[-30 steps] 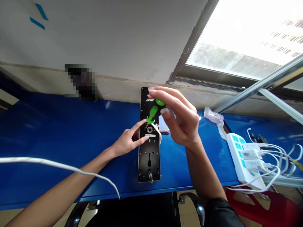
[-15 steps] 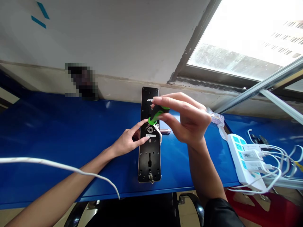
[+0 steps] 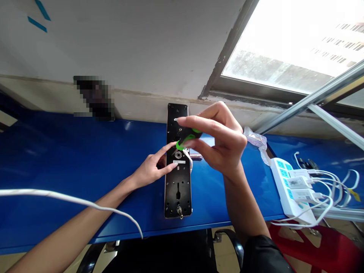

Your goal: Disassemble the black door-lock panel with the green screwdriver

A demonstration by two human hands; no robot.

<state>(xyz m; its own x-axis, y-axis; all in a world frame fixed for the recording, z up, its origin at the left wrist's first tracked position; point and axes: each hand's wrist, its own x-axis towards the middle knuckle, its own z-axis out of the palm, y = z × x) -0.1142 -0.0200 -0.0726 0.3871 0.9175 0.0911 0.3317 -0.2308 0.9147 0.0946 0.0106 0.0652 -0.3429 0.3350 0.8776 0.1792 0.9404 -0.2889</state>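
A long black door lock panel point(image 3: 176, 176) lies lengthwise on the blue table, screw holes, a white label and a keyhole-shaped slot facing up. From its near end juts a short metal post point(image 3: 179, 212). My left hand point(image 3: 150, 170) grips the panel's left edge, forefinger and thumb on its top face, other fingers partly hidden. Over the panel, my right hand point(image 3: 227, 142) pinches the black and green handle of a screwdriver point(image 3: 185, 138). The thin shaft slants down near the round fitting; its tip is hard to make out. A white cable point(image 3: 189, 158) lies against the panel's right side.
A white power strip point(image 3: 287, 189) with plugged-in adapters and cables stands at the right. Beyond my right hand is a plastic-wrapped packet point(image 3: 256, 138). Another white cable point(image 3: 85, 201) crosses above my left forearm. The wall and window border the table's far side.
My right fingers have shifted around the screwdriver handle, which looks turned and more covered by them. My left hand keeps its place on the panel. The view has moved slightly.
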